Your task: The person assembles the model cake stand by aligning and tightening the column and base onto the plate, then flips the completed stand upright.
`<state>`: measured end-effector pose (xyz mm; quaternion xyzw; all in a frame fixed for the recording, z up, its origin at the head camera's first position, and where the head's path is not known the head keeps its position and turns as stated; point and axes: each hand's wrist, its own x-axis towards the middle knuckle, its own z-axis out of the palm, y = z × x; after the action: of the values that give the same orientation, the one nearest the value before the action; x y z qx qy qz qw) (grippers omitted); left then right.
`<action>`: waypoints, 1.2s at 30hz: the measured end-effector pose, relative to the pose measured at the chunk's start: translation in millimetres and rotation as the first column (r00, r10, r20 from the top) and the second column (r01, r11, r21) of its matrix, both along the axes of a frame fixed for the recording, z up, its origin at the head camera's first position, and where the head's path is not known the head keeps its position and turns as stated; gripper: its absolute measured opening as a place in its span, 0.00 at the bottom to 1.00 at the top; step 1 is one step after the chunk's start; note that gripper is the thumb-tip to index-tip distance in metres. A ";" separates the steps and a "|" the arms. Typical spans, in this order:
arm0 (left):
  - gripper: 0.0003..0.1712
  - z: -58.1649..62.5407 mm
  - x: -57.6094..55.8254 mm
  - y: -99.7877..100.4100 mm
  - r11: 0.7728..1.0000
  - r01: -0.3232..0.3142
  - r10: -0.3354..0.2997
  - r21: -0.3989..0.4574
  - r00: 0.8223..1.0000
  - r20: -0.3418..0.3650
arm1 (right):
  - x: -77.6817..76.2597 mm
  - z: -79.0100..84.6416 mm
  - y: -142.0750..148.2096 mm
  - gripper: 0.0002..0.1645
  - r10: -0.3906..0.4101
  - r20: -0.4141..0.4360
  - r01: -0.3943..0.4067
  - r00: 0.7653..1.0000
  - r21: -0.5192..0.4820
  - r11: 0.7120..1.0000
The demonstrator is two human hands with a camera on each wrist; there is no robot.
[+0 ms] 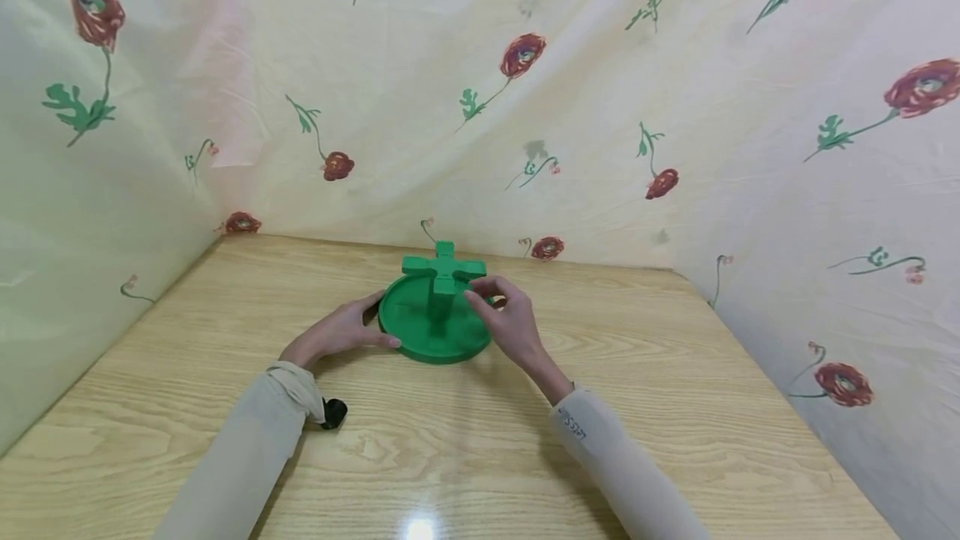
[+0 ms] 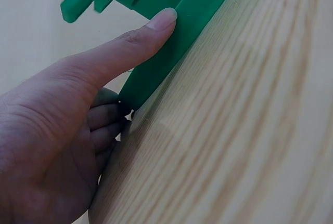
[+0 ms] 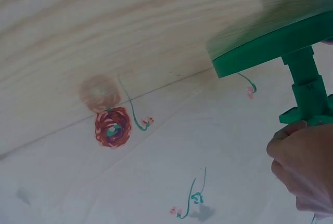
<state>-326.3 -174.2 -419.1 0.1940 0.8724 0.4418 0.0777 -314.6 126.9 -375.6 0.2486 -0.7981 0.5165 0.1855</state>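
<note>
A green plastic stand stands upright on the table, made of a round, low-rimmed base (image 1: 405,323), a short post (image 3: 303,73) and a four-armed cross-shaped top (image 1: 444,267). At the left of the base my left hand (image 1: 341,332) holds the rim, its thumb (image 2: 151,29) on the near side and its fingers curled behind. My right hand (image 1: 513,322) pinches the right arm of the cross between thumb and fingers. In the right wrist view that hand (image 3: 304,164) meets the cross at the end of the post. The number 33 shows on the green top in the left wrist view.
The light wood table (image 1: 420,440) reaches to flowered cloth (image 1: 405,107) hung behind it and at both sides. A small black object (image 1: 334,413) sits at the left sleeve cuff. Light glares on the table's near part.
</note>
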 end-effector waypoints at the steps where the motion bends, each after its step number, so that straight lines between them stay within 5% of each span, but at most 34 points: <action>1: 0.65 0.0 -0.1 0.0 1.000 0.001 -0.001 0.000 1.000 -0.002 | 0.2 0.2 0.1 0.13 -0.019 -0.025 0.019 1.000 0.000 1.000; 7: 0.65 1.2 1.1 -0.6 1.000 0.005 -0.005 0.004 1.000 -0.008 | -2.6 0.4 0.0 0.21 -0.100 -0.092 0.104 0.991 0.035 0.994; 36: 0.65 1.4 1.1 0.8 1.000 -0.003 0.003 -0.001 1.000 -0.002 | -5.3 -2.5 -2.6 0.18 -0.065 -0.059 0.068 0.996 0.062 0.996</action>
<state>-325.2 -173.4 -417.7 0.1933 0.8730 0.4412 0.0763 -319.9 124.3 -378.0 0.2423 -0.8165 0.4770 0.2172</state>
